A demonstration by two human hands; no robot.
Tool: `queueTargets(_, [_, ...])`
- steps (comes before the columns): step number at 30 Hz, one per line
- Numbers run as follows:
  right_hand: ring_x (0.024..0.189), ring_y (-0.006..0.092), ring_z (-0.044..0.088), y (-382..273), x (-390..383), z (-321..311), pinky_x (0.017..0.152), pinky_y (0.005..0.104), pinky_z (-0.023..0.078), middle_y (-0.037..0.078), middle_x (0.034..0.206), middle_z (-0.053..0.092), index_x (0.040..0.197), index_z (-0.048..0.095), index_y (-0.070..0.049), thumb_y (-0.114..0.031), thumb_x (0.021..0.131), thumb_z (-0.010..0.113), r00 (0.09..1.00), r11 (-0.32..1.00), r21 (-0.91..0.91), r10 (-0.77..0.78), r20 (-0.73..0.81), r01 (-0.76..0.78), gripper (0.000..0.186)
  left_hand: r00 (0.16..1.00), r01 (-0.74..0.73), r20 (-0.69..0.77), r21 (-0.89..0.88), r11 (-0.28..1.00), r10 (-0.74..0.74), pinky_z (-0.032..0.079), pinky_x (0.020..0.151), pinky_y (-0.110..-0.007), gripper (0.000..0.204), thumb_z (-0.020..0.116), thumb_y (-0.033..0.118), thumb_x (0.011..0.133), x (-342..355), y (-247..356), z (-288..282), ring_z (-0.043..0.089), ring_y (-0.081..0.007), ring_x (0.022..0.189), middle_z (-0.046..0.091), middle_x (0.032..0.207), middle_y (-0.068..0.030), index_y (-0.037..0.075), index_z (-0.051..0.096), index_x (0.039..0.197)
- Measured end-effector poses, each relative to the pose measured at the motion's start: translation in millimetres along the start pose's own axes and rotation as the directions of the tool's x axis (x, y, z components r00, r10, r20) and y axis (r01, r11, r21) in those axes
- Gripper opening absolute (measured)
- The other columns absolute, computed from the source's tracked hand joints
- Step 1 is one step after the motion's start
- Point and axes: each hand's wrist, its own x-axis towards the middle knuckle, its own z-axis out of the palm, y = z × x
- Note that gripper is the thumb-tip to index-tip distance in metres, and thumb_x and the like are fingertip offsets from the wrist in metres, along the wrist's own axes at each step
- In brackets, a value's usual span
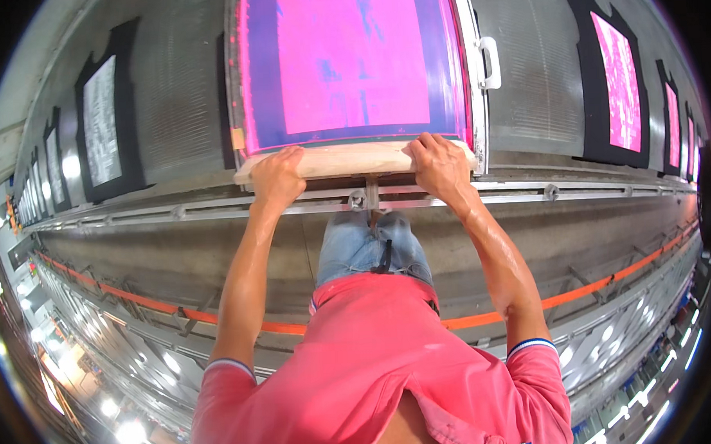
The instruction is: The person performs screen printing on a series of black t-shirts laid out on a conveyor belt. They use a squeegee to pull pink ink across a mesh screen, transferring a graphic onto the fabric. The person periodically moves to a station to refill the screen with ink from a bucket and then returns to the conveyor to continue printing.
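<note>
A wooden squeegee (353, 160) lies crosswise at the near end of a screen printing frame (476, 139). My left hand (278, 176) is closed round its left end, and my right hand (438, 163) grips it close to the right end. Beyond the wood, the screen mesh (355, 57) is covered with bright pink ink inside a blue-purple border, with darker streaks in the pink. The squeegee's blade is hidden under the wood. A white handle (489, 63) sticks out from the frame's right side.
On the long grey table (530, 75), black shirts lie in a row. The nearest right one (618, 80) bears a pink print, the nearest left one (101, 121) a greyish-white print. A metal rail (519, 193) runs along the table's near edge. Behind me stretches an orange rail (577, 292).
</note>
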Motion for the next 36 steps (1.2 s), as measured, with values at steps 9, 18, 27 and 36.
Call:
queueTargets(9, [0.112,0.0329,0.065,20.4,38.4,-62.4,0.099,0.0427,0.050,0.022,0.121,0.066,0.127,0.063,-0.002,-0.039,0.087,0.071,0.972,0.908,0.383,0.093,0.215,-0.172,0.056,0.979,-0.177,-0.115,-0.063,0.982,0.169,0.045,0.095,-0.058,0.016,0.064,0.011,0.078,49.5,68.4,-2.5,0.070,-0.0390,0.085,0.070,0.081,-0.0235,0.002,0.074,0.085])
queueTargets(18, [0.095,0.0202,0.071,112.7,26.8,-82.3,0.086,0.0314,0.053,0.014,0.099,0.074,0.115,0.068,0.004,-0.033,0.094,0.066,0.820,0.661,0.651,0.564,-0.104,-0.372,0.043,0.861,0.078,0.503,0.017,0.997,-0.076,0.054,0.075,-0.051,0.019,0.062,0.004,0.067,116.7,62.5,-7.5,0.069,-0.0436,0.086,0.068,0.086,-0.0285,-0.004,0.071,0.081])
queueTargets(27, [0.087,0.0161,0.070,115.4,18.2,-45.4,0.081,0.0290,0.052,0.012,0.092,0.075,0.110,0.071,0.003,-0.026,0.096,0.064,0.726,0.614,0.685,0.663,-0.180,-0.391,0.033,0.623,0.152,0.779,-0.035,0.988,-0.068,0.053,0.070,-0.050,0.035,0.070,-0.002,0.049,168.5,48.8,10.1,0.071,-0.0371,0.084,0.069,0.080,-0.0304,-0.011,0.071,0.083])
queueTargets(36, [0.094,0.0200,0.070,152.5,4.7,-45.3,0.086,0.0311,0.052,0.014,0.097,0.075,0.112,0.069,0.004,-0.029,0.094,0.065,0.699,0.594,0.676,0.696,-0.162,-0.435,0.038,0.720,0.083,0.691,-0.172,0.982,0.060,0.046,0.064,-0.046,0.032,0.079,-0.004,0.043,174.5,34.2,-59.7,0.062,-0.0286,0.069,0.066,0.070,-0.0191,-0.005,0.062,0.070])
